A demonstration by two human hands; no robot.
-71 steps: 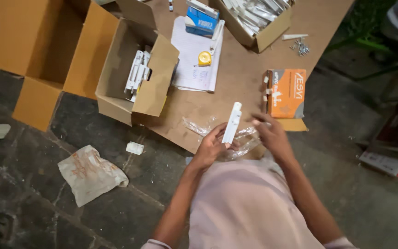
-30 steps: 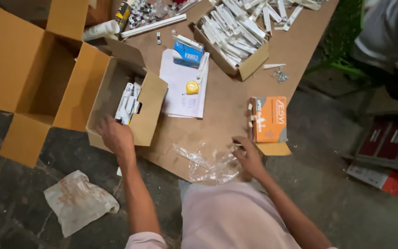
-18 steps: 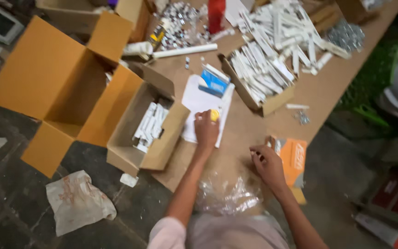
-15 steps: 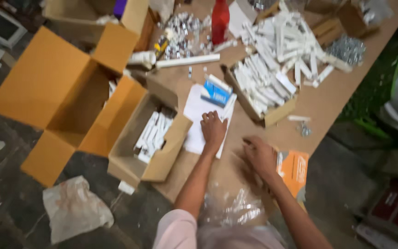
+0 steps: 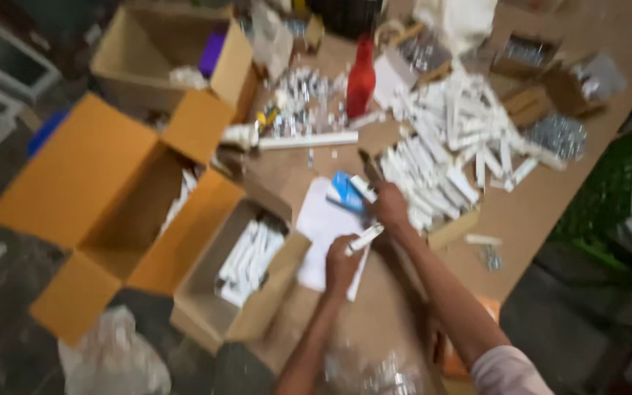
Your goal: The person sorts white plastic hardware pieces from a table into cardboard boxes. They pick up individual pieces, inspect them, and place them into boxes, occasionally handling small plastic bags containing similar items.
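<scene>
At the left of the frame a large open carton [image 5: 104,197] is seen, and just right of it a smaller open box [image 5: 246,281] partly filled with white pieces. Near the centre, the left hand [image 5: 341,265], which rested flat on the white sheet [image 5: 323,227] half a second ago, is now closed around a slim white piece [image 5: 366,238] lifted over that sheet. The right hand [image 5: 390,206] has been moved up from the orange packet to the heap of white pieces [image 5: 440,168] in the tray; its fingers are curled, but whether anything is gripped cannot be told. Everything is motion-blurred, and the orange packet [image 5: 469,344] at lower right is largely hidden behind the right forearm.
</scene>
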